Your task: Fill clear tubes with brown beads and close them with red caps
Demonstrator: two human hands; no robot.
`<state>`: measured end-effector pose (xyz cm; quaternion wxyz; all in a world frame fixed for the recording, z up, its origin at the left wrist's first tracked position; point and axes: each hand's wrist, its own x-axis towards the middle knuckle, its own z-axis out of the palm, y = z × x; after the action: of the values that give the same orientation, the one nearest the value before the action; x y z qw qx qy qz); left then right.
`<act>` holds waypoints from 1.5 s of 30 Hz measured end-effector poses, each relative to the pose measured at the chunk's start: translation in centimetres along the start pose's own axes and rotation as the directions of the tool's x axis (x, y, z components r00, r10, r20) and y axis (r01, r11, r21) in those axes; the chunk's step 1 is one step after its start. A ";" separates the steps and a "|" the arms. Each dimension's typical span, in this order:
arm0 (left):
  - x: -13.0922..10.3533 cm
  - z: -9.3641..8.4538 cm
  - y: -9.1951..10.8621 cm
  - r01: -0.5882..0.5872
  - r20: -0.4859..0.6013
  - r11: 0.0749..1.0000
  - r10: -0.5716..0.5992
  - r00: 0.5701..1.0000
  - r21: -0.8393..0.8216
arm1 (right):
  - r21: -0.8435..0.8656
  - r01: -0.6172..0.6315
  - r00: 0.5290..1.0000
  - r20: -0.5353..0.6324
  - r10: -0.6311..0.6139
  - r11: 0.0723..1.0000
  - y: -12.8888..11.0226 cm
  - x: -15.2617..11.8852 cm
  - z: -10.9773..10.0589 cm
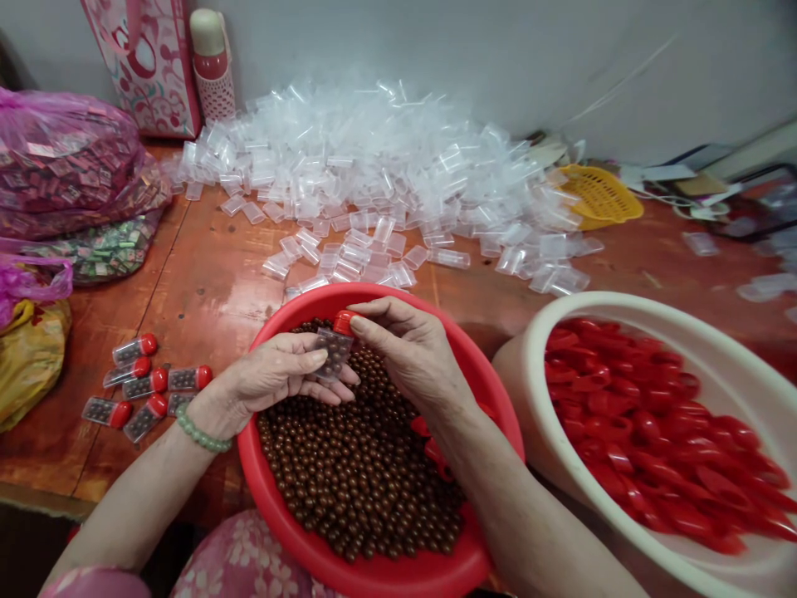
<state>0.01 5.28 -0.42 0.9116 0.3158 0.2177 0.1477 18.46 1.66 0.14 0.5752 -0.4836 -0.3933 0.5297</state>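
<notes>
Over a red basin point(250, 453) of brown beads point(367, 465), my left hand point(280, 370) holds a clear plastic case point(333, 353) with dark beads inside. The fingers of my right hand point(414, 349) pinch a red cap point(344, 322) at the upper end of that case. Several red caps point(436, 448) lie on the beads, partly hidden behind my right forearm. Several filled cases with red caps point(145, 384) lie on the table to the left of my left wrist.
Clear empty cases point(374, 183) are heaped behind the basin. A white tub point(535, 399) of red parts point(641, 415) stands right. Bags point(62, 158) line the left edge; a bottle point(213, 75) and a yellow basket point(601, 195) stand at the back.
</notes>
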 end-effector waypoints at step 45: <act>0.3 1.2 -1.5 -0.113 -0.229 0.736 0.347 0.910 0.667 | -0.632 0.600 0.791 0.379 -0.480 0.491 0.4 -1.0 0.6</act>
<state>1.07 3.66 -0.66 0.6713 0.6019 0.3665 0.2298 17.64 0.71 -0.01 0.4400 -0.4794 -0.7431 0.1562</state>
